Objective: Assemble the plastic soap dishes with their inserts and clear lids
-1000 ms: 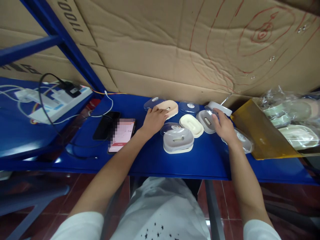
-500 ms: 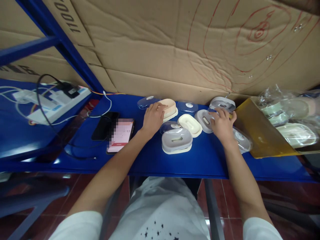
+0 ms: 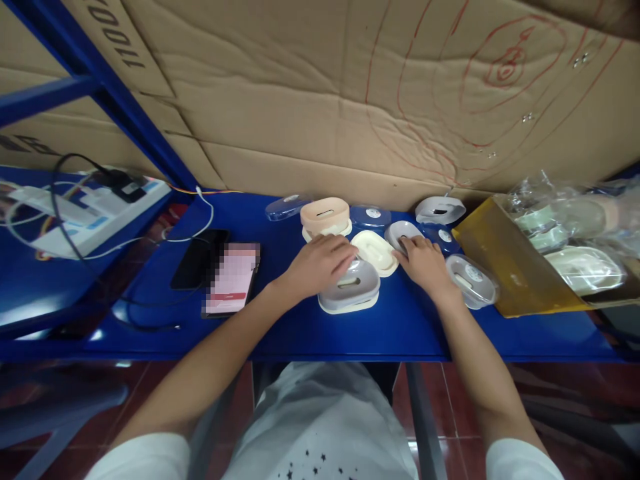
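Note:
My left hand (image 3: 325,267) reaches over the back edge of a grey soap dish (image 3: 350,285) that stands on a cream base. Its fingers are extended, and they hide the spot where a clear lid lay. My right hand (image 3: 424,261) has its fingers apart, with the thumb at the edge of a cream oval tray (image 3: 376,252) and the fingertips over a grey oval tray (image 3: 399,233). Behind my left hand sits a peach soap dish (image 3: 324,215) on a cream base. Another grey dish (image 3: 440,211) stands at the back.
Clear oval lids with round stickers (image 3: 371,215) lie about. A lidded grey dish (image 3: 471,280) rests beside an open carton (image 3: 487,260) of wrapped dishes. To the left are a phone (image 3: 231,280), a dark phone-like object (image 3: 193,263), cables and a power strip (image 3: 105,217). Cardboard (image 3: 300,93) lines the back.
My left hand has come off the peach dish, moving nearer and right to the front grey dish. My right hand has moved left, towards the cream tray. The view has shifted slightly.

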The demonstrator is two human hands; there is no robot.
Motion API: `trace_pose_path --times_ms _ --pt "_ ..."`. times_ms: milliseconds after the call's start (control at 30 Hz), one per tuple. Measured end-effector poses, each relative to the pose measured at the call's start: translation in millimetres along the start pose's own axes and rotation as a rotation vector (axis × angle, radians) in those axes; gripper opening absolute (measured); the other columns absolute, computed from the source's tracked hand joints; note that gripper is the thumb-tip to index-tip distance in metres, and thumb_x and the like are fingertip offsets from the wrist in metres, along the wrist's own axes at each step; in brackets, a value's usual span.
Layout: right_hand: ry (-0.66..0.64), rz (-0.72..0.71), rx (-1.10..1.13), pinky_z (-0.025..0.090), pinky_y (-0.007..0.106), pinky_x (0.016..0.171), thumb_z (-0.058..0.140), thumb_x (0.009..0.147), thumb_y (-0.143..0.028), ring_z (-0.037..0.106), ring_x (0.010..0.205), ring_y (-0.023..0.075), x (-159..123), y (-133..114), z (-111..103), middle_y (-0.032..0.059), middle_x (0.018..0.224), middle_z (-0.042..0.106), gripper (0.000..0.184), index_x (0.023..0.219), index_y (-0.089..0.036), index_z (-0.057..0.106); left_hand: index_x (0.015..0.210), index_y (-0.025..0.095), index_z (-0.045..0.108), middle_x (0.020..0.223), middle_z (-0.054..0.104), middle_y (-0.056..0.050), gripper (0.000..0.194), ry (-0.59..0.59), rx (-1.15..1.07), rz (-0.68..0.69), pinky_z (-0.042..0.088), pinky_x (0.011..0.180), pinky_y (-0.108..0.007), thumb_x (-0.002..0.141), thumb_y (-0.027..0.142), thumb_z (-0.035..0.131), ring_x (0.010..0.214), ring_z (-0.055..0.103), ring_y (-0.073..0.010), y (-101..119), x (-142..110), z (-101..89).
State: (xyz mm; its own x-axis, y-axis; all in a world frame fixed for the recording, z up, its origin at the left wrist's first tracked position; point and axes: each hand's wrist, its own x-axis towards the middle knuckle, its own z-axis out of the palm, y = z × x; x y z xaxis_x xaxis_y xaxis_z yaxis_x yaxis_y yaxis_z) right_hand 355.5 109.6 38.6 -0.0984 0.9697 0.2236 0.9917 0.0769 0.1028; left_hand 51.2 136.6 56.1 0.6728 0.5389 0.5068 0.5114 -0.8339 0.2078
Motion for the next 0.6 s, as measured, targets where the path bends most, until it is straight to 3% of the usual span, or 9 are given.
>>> trace_pose_path --times_ms 167,333,467,600 --pt "0.016 0.025 0.061 0.047 0.049 0.094 0.034 0.112 -0.037 0.069 0.109 0.0366 2.4 6.1 -0.1 0.0209 0.124 0.076 0.047 0.138 -0.015 0.067 0.101 0.020 0.074 0.098 0.073 -0.007 0.034 -0.100 0.083 0.250 0.053 0.083 -0.036 0.112 0.038 0.048 0.086 0.070 -0.0210 24.2 -5.0 3.6" --pt "0.081 0.077 0.153 0.045 0.048 0.094 0.026 0.114 -0.038 0.068 0.110 0.0358 8.1 17.8 0.5 0.0190 0.121 0.077 0.052 0.138 -0.016 0.066 0.104 0.020 0.074 0.101 0.074 -0.008 0.031 -0.126 0.092 0.285 0.052 0.087 -0.039 0.108 0.046 0.057 0.089 0.069 -0.0236 26.6 -7.8 7.5" --pt "0.129 0.090 0.193 0.041 0.051 0.104 0.037 0.111 -0.033 0.065 0.121 0.0352 16.4 17.6 3.5 0.0162 0.131 0.076 0.044 0.137 -0.019 0.069 0.105 0.019 0.073 0.103 0.074 -0.007 0.029 -0.129 0.137 0.314 0.047 0.083 -0.038 0.109 0.044 0.057 0.086 0.068 -0.0222 26.3 -7.2 8.3" --pt "0.187 0.086 0.200 0.038 0.056 0.110 0.047 0.106 -0.031 0.062 0.129 0.0358 14.4 24.2 -8.5 0.0139 0.141 0.072 0.039 0.135 -0.022 0.071 0.107 0.018 0.072 0.102 0.073 -0.005 0.025 -0.096 0.168 0.328 0.045 0.081 -0.036 0.112 0.035 0.054 0.087 0.069 -0.0203 29.5 -7.0 6.6"
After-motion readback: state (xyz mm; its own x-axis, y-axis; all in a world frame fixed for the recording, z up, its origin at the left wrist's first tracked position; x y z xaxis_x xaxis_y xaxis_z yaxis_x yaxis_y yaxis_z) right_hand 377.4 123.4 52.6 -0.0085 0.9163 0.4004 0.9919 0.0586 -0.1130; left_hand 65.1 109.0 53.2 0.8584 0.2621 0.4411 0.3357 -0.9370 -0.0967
